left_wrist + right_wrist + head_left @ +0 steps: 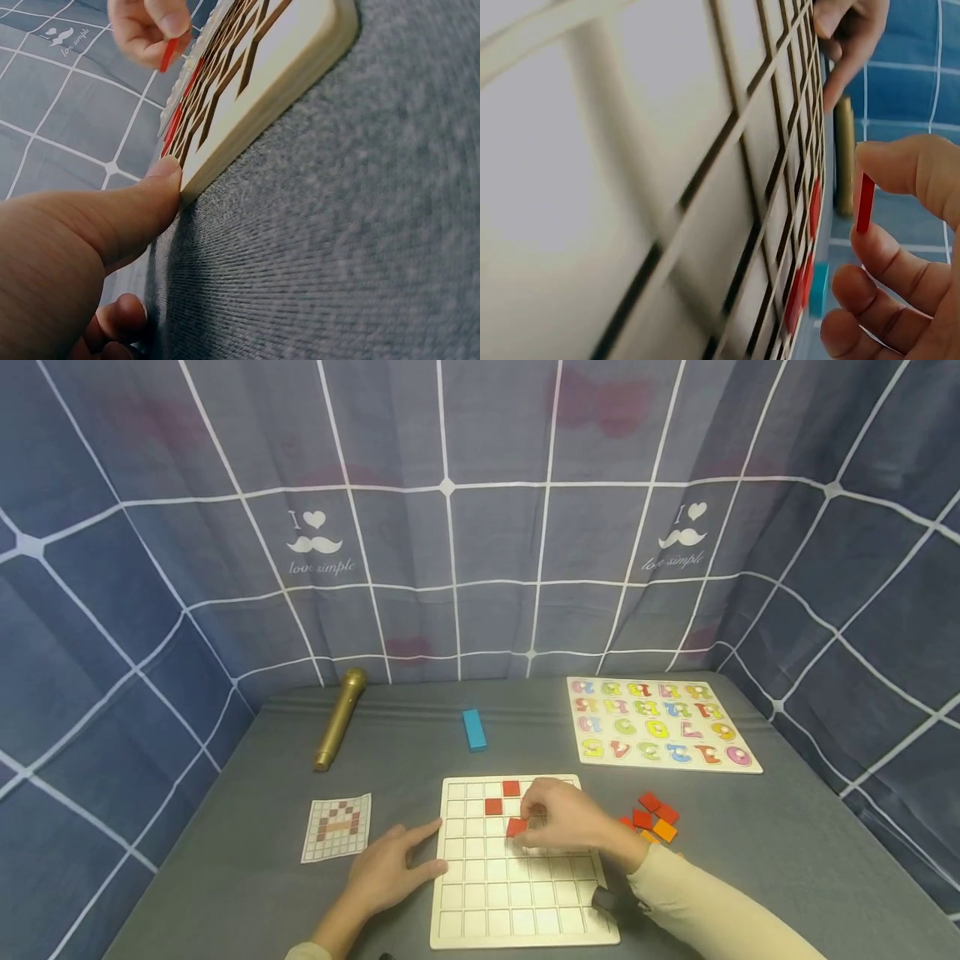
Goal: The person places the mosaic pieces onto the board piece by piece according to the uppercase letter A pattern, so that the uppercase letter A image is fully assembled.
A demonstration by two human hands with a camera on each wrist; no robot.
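Note:
My right hand [564,817] pinches a red square tile [517,827] between thumb and forefinger, above the upper part of a pale wooden grid board [517,920]. The right wrist view shows the pinched tile edge-on, apart from the board's surface. Two more red tiles lie in cells near the board's top, one in the first row [511,788] and one in the second [492,807]. At the board's left edge rests my left hand [390,870], thumb and forefinger extended and spread. Its thumb [142,201] touches the rim in the left wrist view.
Left of the board lies a card [337,828] printed with a coloured grid pattern. Loose red and orange tiles [664,831] are scattered to the right. Farther back are a gold microphone-shaped object [341,720], a blue block [474,730] and a number puzzle board [663,724].

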